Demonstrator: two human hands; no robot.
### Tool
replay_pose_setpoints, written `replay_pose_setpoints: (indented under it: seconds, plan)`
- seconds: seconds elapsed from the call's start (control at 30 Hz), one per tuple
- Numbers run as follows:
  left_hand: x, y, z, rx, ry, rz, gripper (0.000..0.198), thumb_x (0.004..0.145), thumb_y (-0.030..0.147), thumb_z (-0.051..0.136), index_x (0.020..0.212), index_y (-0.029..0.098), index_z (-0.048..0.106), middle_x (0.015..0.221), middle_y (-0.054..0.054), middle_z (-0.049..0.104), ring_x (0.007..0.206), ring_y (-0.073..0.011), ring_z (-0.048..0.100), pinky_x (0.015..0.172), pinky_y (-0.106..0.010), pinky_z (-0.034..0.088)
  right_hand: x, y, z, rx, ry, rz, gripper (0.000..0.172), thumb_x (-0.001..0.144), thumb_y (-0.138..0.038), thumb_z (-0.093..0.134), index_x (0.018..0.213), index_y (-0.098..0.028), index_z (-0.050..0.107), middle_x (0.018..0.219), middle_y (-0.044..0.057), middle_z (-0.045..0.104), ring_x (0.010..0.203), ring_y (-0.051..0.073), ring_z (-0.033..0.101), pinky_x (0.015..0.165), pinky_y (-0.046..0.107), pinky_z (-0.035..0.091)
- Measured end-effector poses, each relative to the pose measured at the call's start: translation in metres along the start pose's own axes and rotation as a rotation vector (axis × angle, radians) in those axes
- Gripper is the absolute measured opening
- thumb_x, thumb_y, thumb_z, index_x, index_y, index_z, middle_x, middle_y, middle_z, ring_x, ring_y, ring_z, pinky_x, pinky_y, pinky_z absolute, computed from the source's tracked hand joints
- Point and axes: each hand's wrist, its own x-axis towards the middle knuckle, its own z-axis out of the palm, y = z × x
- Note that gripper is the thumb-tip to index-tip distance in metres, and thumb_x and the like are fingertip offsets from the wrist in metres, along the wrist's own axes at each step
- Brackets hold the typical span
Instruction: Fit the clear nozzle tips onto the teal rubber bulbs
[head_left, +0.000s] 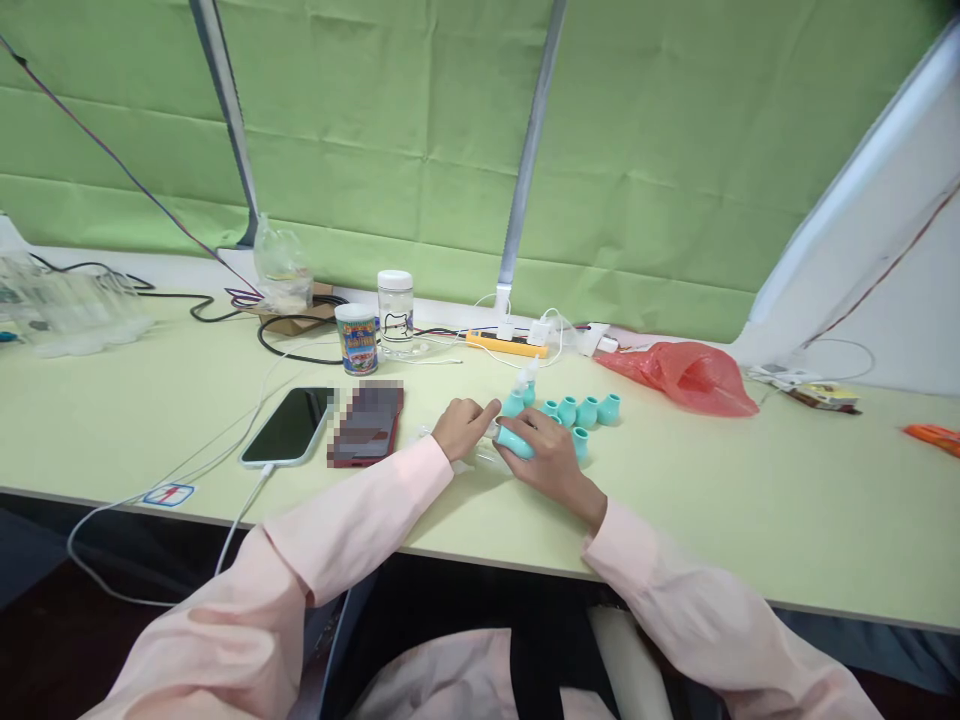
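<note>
My right hand (551, 455) is wrapped round a turquoise bottle-shaped piece (514, 442) lying tilted, its narrower end toward my left hand. My left hand (463, 428) is closed at that end, by a small clear part whose kind I cannot make out. Clear plastic pieces (487, 457) lie under and between the hands. Just beyond stand turquoise pieces with clear pointed tops (513, 402). Several more open-necked turquoise pieces (588, 410) stand behind my right hand, partly covered by it.
Left of my hands lie a phone with a white cable (289, 428) and a red-cased phone (366, 425). Behind are a noodle cup (357, 340), a white-lidded jar (395, 308) and a yellow power strip (507, 345). A red plastic bag (686, 377) lies right.
</note>
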Motion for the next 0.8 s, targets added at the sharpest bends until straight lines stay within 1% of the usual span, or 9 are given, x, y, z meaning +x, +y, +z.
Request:
replay_pose_setpoints:
  seconds: [0.07,0.13,0.27,0.4,0.57,0.7,0.8]
  plan:
    - [0.000,-0.001,0.003,-0.046,-0.024,-0.009,0.051,0.076,0.050,0.027,0.039,0.015,0.024,0.040,0.004,0.016,0.041,-0.0060,0.019,0.044,-0.024,0.015,-0.002,0.002,0.001,-0.100,0.024,-0.046,0.022,0.070,-0.022,0.048,0.090,-0.019,0.057,0.074,0.005,0.052,0.069,0.016,0.048,0.058,0.025,0.037]
    - [-0.001,0.000,0.005,-0.069,-0.029,0.009,0.051,0.076,0.050,0.026,0.040,0.015,0.025,0.041,0.004,0.018,0.042,-0.0061,0.020,0.044,-0.023,0.015,-0.002,0.003,0.001,-0.162,0.018,-0.061,0.024,0.069,-0.020,0.047,0.092,-0.019,0.056,0.076,0.006,0.051,0.071,0.016,0.047,0.059,0.026,0.037]
    - [-0.005,0.004,0.004,-0.090,-0.003,0.058,0.050,0.078,0.048,0.025,0.040,0.015,0.026,0.041,0.004,0.019,0.043,-0.0062,0.021,0.045,-0.023,0.016,-0.003,0.000,0.000,-0.181,-0.017,-0.054,0.025,0.069,-0.018,0.047,0.093,-0.018,0.054,0.078,0.006,0.050,0.073,0.017,0.046,0.060,0.026,0.037]
    - [-0.008,0.007,0.002,-0.116,0.012,0.105,0.050,0.078,0.046,0.025,0.041,0.014,0.031,0.042,0.004,0.021,0.043,-0.0062,0.022,0.045,-0.023,0.017,-0.003,-0.001,0.000,-0.148,0.005,-0.027,0.022,0.070,-0.018,0.046,0.090,-0.017,0.055,0.077,0.006,0.049,0.073,0.017,0.046,0.060,0.026,0.038]
    - [-0.009,0.007,0.001,-0.161,-0.024,0.173,0.043,0.077,0.042,0.032,0.046,0.013,0.038,0.046,0.004,0.026,0.046,-0.0059,0.023,0.045,-0.021,0.019,-0.001,-0.002,0.001,-0.095,0.066,0.023,0.019,0.071,-0.019,0.046,0.088,-0.017,0.055,0.073,0.005,0.049,0.069,0.015,0.047,0.058,0.025,0.038]
    - [-0.008,0.007,0.001,-0.249,-0.055,0.153,0.041,0.077,0.042,0.033,0.048,0.013,0.038,0.047,0.005,0.023,0.047,-0.0058,0.022,0.045,-0.021,0.018,0.002,-0.005,0.000,0.004,0.079,0.071,0.017,0.071,-0.023,0.048,0.086,-0.017,0.055,0.073,0.005,0.051,0.067,0.015,0.049,0.057,0.025,0.039]
    - [-0.007,0.008,0.000,-0.266,-0.041,0.141,0.040,0.074,0.044,0.037,0.048,0.014,0.034,0.047,0.005,0.022,0.047,-0.0058,0.022,0.044,-0.020,0.019,0.003,-0.008,-0.002,0.117,0.064,0.124,0.018,0.069,-0.027,0.051,0.083,-0.017,0.054,0.073,0.005,0.053,0.068,0.015,0.051,0.059,0.026,0.041]
